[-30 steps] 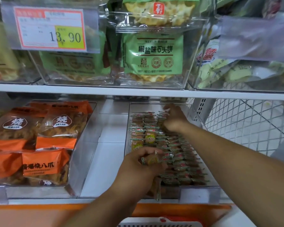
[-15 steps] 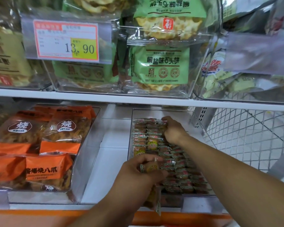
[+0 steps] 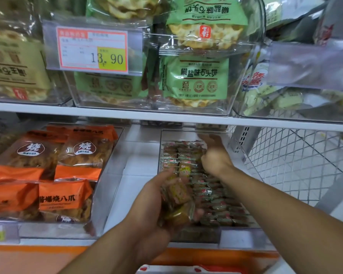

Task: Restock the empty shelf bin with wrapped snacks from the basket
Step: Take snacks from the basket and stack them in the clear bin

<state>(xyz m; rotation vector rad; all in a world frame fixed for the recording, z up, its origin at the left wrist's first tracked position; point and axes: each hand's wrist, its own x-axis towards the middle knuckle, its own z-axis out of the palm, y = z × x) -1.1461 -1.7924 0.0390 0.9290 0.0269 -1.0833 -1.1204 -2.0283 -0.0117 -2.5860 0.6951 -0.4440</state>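
the clear bin on the lower shelf is mostly filled with rows of wrapped snacks, the left hand holds a few more by its front, the right hand curls on the back row (basket barely visible), so little seems left.

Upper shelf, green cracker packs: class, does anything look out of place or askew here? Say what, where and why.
One thing: the top green cracker pack sits upside down, its print inverted, above an upright green pack in the same clear bin. The tan pack at far left is inverted too.
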